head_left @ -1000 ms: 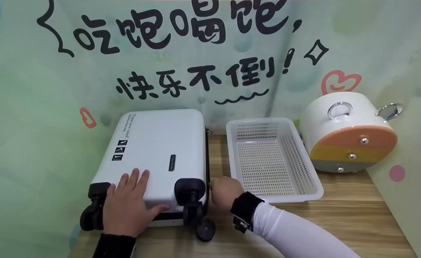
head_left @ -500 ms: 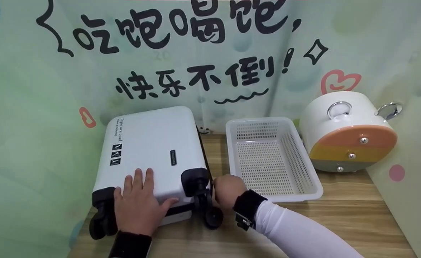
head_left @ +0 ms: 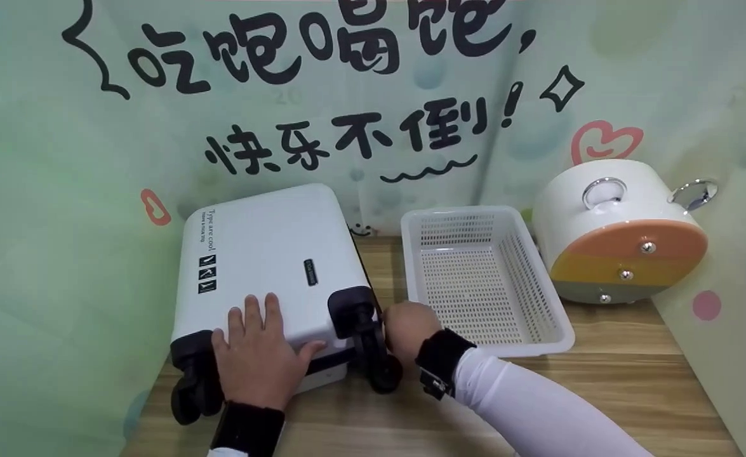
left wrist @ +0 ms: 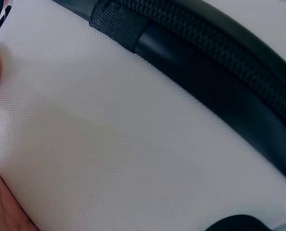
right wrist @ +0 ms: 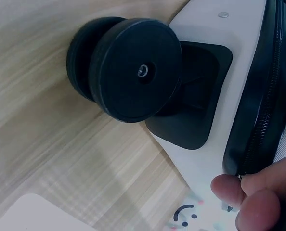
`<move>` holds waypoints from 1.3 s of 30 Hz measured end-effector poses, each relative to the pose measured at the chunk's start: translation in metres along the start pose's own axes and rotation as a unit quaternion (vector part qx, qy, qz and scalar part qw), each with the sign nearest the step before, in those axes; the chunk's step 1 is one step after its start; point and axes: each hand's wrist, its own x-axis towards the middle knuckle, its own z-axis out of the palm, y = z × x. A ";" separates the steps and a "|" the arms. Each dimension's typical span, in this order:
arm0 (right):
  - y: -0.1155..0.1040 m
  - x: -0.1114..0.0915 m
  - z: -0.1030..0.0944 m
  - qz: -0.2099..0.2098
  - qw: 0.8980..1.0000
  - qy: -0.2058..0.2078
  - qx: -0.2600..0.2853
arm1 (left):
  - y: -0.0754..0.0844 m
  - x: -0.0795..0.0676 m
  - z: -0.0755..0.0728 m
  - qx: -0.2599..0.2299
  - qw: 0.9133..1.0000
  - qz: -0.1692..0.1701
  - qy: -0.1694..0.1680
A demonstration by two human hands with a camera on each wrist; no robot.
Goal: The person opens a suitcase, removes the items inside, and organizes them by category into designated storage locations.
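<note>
A white suitcase (head_left: 265, 247) lies flat on the wooden table, its black wheels (head_left: 379, 358) facing me. My left hand (head_left: 258, 365) rests on the wheel end of its upper shell, fingers straight and thumb spread over the edge. At the suitcase's right side, my right hand (head_left: 411, 330) has curled fingers. In the right wrist view, thumb and finger pinch a small zipper pull at the end of the black zipper (right wrist: 263, 115); the fingers mostly hide the pull. The left wrist view shows the white shell (left wrist: 109, 130) and a stretch of zipper (left wrist: 215, 53).
Beside my right hand stands a white perforated plastic basket (head_left: 414, 279). Farther right is a round white box (head_left: 601, 190) with striped front, knobs and metal rings. A printed fabric backdrop (head_left: 360, 76) hangs behind and along the sides.
The suitcase has turned counterclockwise, its wheel end swinging right and its far end left. My left hand has moved right with it. My right hand has shifted slightly right and away.
</note>
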 end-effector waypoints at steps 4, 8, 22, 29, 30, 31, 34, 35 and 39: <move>0.003 0.001 -0.001 0.001 1.000 -0.001 0.000 | 0.004 0.001 -0.001 -0.003 1.000 -0.002 0.003; 0.006 0.002 -0.002 0.002 1.000 0.001 0.000 | 0.008 0.001 -0.002 -0.005 1.000 -0.004 0.011; 0.016 0.010 -0.004 0.011 0.999 -0.017 0.044 | -0.004 0.006 -0.021 -0.048 0.997 -0.032 -0.059; 0.017 0.010 -0.004 0.001 0.999 0.004 0.033 | -0.052 0.004 -0.027 -0.060 0.990 -0.088 -0.093; 0.018 0.010 -0.003 0.000 0.999 0.007 0.033 | -0.054 0.004 -0.025 -0.067 0.990 -0.088 -0.093; 0.018 0.010 -0.003 0.000 0.999 0.008 0.035 | -0.055 0.004 -0.022 -0.072 0.989 -0.088 -0.091; 0.019 0.008 -0.002 -0.001 0.999 0.004 0.036 | -0.057 0.002 -0.016 -0.078 0.990 -0.088 -0.080; 0.019 0.008 -0.002 -0.001 0.999 0.001 0.036 | -0.057 0.001 -0.015 -0.076 0.990 -0.088 -0.073; 0.019 0.005 -0.002 0.002 0.999 -0.005 0.039 | -0.057 -0.002 -0.011 -0.077 0.991 -0.091 -0.056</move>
